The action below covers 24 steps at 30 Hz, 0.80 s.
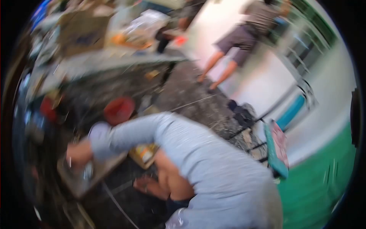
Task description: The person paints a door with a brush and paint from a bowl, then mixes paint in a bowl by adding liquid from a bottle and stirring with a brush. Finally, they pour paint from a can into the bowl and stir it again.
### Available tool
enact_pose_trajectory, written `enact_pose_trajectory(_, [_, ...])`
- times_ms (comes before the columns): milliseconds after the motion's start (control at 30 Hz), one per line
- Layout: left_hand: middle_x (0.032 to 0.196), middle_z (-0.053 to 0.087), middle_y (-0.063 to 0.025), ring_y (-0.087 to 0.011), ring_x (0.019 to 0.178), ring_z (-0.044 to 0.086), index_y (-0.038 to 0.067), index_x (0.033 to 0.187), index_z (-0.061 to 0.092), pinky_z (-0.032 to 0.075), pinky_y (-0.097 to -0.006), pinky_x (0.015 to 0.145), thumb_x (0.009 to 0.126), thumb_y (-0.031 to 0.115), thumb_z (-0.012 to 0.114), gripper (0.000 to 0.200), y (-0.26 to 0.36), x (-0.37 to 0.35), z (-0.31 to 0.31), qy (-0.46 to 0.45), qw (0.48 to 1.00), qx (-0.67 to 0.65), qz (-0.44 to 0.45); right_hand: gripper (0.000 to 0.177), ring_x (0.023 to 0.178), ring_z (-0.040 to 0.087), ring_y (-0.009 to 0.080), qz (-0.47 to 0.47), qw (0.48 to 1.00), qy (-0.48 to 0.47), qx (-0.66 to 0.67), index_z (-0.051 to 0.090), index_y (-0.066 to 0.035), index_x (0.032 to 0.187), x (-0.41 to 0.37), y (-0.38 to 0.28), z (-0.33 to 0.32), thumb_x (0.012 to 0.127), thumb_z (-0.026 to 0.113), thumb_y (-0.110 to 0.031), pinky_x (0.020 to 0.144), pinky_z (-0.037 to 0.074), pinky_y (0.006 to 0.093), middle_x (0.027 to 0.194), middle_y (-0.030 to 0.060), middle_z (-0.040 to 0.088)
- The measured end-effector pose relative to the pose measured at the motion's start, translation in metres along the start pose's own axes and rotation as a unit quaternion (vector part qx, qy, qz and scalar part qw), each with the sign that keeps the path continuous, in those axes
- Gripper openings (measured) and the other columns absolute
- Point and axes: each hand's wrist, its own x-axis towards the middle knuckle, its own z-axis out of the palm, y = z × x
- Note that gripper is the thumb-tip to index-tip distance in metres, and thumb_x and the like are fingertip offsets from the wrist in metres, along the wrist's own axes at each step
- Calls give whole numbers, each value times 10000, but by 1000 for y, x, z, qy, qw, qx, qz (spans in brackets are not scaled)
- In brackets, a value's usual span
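My right hand (79,153), in a grey sleeve, reaches to the left side of the view. It is over a brownish board or shallow tray (78,187) on the dark floor. Motion smears its fingers, and I cannot tell what they hold. Just below the hand is a small shiny, pale-blue thing (88,171). Close behind the wrist, a pale lilac round container (99,131) shows partly past the sleeve. My bent bare leg (173,177) and foot (145,185) are under the arm. My left hand is out of view.
A red bowl (119,110) and a yellowish box (144,154) lie near my forearm. Beyond is a ledge (87,65) with a cardboard box (82,32) and bags. Another person (249,32) stands at the white wall. A rack with a teal-and-pink cloth (277,149) is at right.
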Motion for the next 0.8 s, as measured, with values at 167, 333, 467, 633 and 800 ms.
enact_pose_trajectory(167, [1230, 629, -224, -324, 1144, 606, -54, 1288, 555, 457, -405, 975, 1006, 340, 582, 485, -76, -15, -2, 17, 1000, 14, -16, 235, 690, 714, 281, -14, 997, 67, 21, 742, -40, 879, 7, -21, -12, 879, 723, -274, 651, 570, 366, 777, 144, 719])
enact_pose_trajectory(333, [1124, 632, -222, -316, 1048, 634, -47, 1228, 504, 476, -401, 915, 925, 442, 690, 604, 10, -12, -10, 72, 992, -53, -91, 192, 542, 662, 105, 135, 984, 5, 119, 749, 11, 898, 1, -30, -37, 915, 725, -179, 542, 534, 261, 671, 81, 698])
enact_pose_trajectory(467, [1114, 644, -210, -309, 1038, 644, -36, 1236, 484, 481, -387, 909, 918, 493, 683, 648, 41, -11, -16, 76, 992, -48, -89, 197, 541, 675, 138, 47, 989, 51, 129, 738, 20, 869, 14, -27, -18, 910, 707, -170, 544, 537, 285, 651, 102, 698])
enact_pose_trajectory(633, [1125, 647, -209, -307, 1047, 644, -27, 1237, 490, 480, -383, 913, 917, 501, 681, 647, 43, -16, -17, 78, 991, -56, -96, 207, 556, 674, 124, 100, 993, 18, 66, 729, 32, 854, 5, -28, -35, 926, 699, -160, 548, 549, 281, 643, 93, 679])
enact_pose_trajectory(800, [1009, 671, -178, -293, 919, 649, 16, 1237, 550, 505, -400, 799, 968, 460, 585, 520, 24, -17, 5, 15, 991, -40, -124, 234, 586, 638, 252, 45, 993, -29, 104, 724, -16, 835, -1, -31, -26, 892, 715, -243, 591, 510, 378, 682, 119, 677])
